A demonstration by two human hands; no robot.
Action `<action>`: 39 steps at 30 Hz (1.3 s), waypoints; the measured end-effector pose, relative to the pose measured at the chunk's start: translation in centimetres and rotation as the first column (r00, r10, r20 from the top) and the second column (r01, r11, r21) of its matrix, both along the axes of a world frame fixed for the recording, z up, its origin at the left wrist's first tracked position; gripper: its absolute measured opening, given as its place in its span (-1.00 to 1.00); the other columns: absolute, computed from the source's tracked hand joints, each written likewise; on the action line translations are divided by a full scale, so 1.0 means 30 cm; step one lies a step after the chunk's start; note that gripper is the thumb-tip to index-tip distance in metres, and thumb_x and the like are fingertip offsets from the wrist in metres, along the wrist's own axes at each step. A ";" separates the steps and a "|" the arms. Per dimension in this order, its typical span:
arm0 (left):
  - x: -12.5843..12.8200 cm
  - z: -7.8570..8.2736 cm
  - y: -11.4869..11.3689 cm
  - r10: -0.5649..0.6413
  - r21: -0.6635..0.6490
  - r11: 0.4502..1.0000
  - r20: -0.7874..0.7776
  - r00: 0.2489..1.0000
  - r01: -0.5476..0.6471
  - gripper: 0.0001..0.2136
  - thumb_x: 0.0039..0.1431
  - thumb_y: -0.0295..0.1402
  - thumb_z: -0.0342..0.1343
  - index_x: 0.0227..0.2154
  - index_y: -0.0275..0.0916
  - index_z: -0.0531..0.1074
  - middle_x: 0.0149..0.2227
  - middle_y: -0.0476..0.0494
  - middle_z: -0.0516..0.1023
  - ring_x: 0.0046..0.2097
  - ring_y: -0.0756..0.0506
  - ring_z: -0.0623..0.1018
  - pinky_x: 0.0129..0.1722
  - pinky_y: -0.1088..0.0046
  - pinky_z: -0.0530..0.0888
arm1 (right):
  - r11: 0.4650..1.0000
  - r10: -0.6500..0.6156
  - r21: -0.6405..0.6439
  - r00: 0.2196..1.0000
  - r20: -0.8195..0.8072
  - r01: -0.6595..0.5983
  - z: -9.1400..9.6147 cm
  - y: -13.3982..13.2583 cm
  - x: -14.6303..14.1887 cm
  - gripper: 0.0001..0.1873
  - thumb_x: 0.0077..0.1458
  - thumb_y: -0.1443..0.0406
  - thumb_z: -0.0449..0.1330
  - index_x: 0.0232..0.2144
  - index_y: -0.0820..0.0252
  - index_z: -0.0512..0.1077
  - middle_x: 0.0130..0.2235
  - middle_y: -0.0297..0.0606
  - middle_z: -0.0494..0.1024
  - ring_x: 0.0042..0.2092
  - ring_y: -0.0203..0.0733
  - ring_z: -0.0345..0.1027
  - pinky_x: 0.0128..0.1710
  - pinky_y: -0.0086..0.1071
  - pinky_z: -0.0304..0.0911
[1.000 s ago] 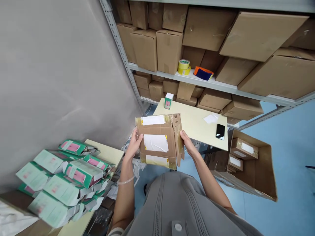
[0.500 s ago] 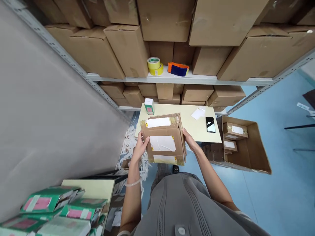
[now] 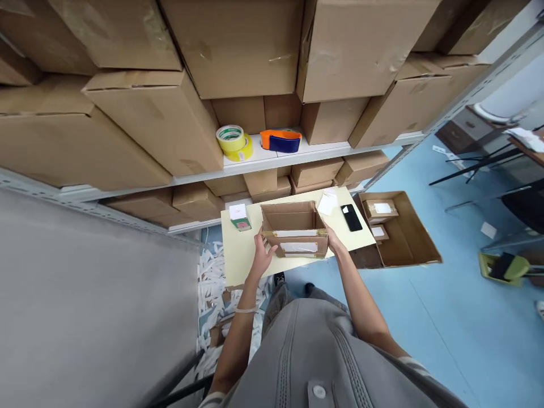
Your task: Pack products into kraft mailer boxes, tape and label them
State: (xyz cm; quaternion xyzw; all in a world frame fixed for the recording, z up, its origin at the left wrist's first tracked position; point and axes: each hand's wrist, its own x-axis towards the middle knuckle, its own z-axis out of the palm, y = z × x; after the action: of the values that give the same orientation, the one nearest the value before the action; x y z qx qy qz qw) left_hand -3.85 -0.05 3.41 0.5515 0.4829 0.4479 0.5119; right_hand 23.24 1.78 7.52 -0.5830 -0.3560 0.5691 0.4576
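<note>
An open cardboard box (image 3: 297,247) with white labels and yellowish tape on its near side is held over the cream table (image 3: 238,260). Its open top shows the bare inner walls. My left hand (image 3: 262,256) grips its left side, thumb on the labelled face. Around the right end closes my right hand (image 3: 334,239), its fingers partly hidden behind the cardboard. A small white and green carton (image 3: 240,217) stands on the table left of the box. To the right lie a black phone (image 3: 351,218) and white paper (image 3: 328,201).
Shelves of cardboard boxes (image 3: 250,45) rise ahead. Yellow tape rolls (image 3: 234,143) and an orange and blue tape dispenser (image 3: 281,140) sit on the shelf edge. A large carton (image 3: 414,235) with small parcels stands right of the table. Paper strips (image 3: 211,283) litter the floor at left.
The box has tipped from its labelled face upward to its open top showing, and moved out over the table. Both hands kept hold. My view has turned rightward.
</note>
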 end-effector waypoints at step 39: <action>0.112 -0.110 0.008 0.111 -0.008 0.993 -0.302 0.947 -0.119 -0.56 0.29 -0.11 0.00 0.18 -0.10 0.34 0.16 -0.26 0.26 0.30 -0.18 0.19 0.35 0.08 0.12 | 0.887 0.326 0.025 0.662 0.675 -0.462 -0.134 0.057 0.184 -0.62 0.27 0.02 0.03 -0.01 0.02 0.45 0.04 -0.18 0.33 0.02 -0.12 0.35 0.01 -0.21 0.35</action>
State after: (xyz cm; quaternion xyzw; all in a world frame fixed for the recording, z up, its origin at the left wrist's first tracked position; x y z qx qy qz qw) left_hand -0.49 0.19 0.10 0.5776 0.5923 0.3813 0.4124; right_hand 28.76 3.49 3.49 -0.6053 -0.6645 0.3769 0.2235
